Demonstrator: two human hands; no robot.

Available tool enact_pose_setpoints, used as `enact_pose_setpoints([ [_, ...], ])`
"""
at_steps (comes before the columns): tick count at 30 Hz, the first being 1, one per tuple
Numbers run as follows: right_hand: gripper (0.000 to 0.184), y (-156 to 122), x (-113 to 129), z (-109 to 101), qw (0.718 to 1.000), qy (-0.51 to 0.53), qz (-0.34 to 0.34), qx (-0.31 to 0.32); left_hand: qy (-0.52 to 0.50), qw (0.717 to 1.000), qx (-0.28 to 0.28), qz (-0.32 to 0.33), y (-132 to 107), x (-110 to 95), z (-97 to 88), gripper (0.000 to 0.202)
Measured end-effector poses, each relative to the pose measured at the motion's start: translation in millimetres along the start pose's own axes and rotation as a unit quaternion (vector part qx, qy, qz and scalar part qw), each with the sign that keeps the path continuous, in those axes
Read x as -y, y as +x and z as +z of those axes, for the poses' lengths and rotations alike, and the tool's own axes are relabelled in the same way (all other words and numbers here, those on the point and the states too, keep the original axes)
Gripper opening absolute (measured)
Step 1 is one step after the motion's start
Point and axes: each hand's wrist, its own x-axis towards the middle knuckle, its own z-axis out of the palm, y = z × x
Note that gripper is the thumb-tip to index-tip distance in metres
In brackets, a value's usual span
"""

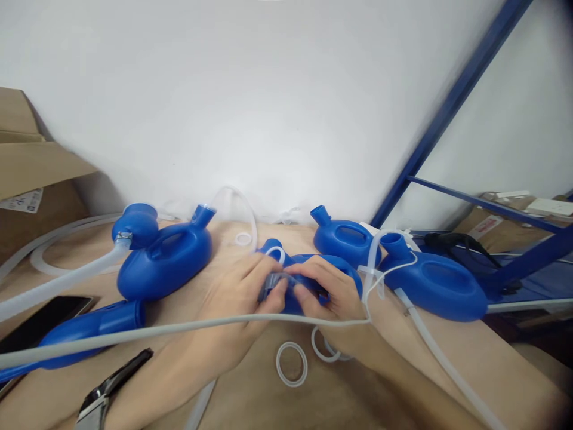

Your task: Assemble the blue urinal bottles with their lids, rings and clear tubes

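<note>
My left hand point(244, 289) and my right hand point(333, 292) meet in the middle, thumbs and fingertips pinched together on a small clear plastic piece point(273, 280). Its exact shape is partly covered by my fingers. A white ring point(278, 251) shows just above the left fingertips. Right behind my hands lies a blue bottle with a handle point(356, 278), its short neck point(271, 244) pointing up and left; whether my fingers touch it I cannot tell. A thin grey-white tube point(192, 325) crosses in front of both hands. Closer to me, a loose white ring point(292, 364) lies on the table.
More blue handled bottles stand left point(168, 263), behind right point(342, 239) and right point(436, 283). A blue funnel-like part point(136, 226) with a ribbed hose, a phone point(49, 319) and a cardboard box point(40, 161) are left. A blue metal frame point(452, 113) rises at right.
</note>
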Motion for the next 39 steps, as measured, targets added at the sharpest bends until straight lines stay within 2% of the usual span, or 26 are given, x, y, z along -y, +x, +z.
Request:
enact_pose_setpoints([
  [8, 0.019, 4, 4, -3, 0.998, -0.031, -0.049, -0.024, 0.010, 1.000, -0.026, 0.012, -1, 1, 6.6, 0.024],
  [21, 0.014, 4, 14, -1, 0.993, -0.098, -0.050, -0.033, -0.007, 0.999, -0.030, 0.015, -1, -2, 10.2, 0.026],
  [28, 0.017, 1, 15, 2, 0.993, -0.084, -0.056, -0.067, 0.016, 0.998, -0.046, 0.031, -4, -3, 12.9, 0.026],
  [39, 0.023, 2, 17, 3, 0.988, -0.086, -0.083, -0.103, 0.059, 0.990, -0.100, 0.080, -5, -6, 17.4, 0.027],
])
